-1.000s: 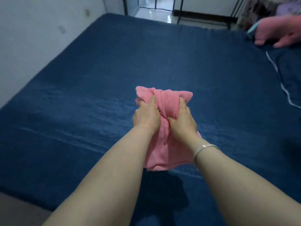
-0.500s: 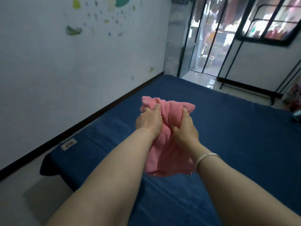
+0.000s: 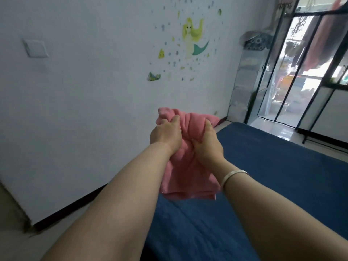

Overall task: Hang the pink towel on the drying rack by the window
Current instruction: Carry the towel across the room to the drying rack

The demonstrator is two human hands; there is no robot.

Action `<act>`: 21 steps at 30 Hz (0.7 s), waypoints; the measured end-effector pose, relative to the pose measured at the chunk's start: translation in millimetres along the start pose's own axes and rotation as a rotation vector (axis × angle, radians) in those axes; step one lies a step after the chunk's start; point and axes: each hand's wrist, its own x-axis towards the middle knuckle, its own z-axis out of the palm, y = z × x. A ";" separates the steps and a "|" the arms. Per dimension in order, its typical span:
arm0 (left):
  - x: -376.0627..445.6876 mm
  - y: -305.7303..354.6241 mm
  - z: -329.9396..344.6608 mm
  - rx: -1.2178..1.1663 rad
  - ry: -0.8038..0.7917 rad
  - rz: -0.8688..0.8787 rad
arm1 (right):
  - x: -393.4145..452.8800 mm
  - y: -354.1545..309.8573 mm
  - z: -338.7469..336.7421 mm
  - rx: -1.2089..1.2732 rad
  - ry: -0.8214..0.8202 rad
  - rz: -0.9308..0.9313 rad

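Note:
The pink towel (image 3: 188, 178) is bunched up in front of me, held in the air above the left edge of the blue bed. My left hand (image 3: 165, 136) grips its upper left part. My right hand (image 3: 208, 146), with a silver bracelet on the wrist, grips the upper right part. The towel's lower end hangs loose below my wrists. A black metal drying rack (image 3: 320, 95) stands at the far right by the bright window and glass door, with clothes hanging on it.
The blue bed (image 3: 273, 176) fills the lower right. A white wall (image 3: 84, 100) with mermaid stickers and a light switch (image 3: 35, 48) runs along the left. A narrow strip of floor lies between wall and bed. A tall clear shelf unit (image 3: 244, 78) stands beside the door.
My view has swung up and to the left, from the bed to the wall and the window side. Both hands have kept the same grip on the towel.

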 end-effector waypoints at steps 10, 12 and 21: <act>97.4 -140.0 -5.5 0.052 0.062 -0.064 | 99.2 -81.5 126.1 0.016 -0.015 -0.136; 124.3 -158.4 -4.5 0.064 0.044 -0.052 | 124.4 -89.8 147.5 0.030 -0.011 -0.135; 263.8 -241.0 -4.4 0.070 0.043 -0.024 | 253.9 -149.2 226.0 0.062 0.012 -0.135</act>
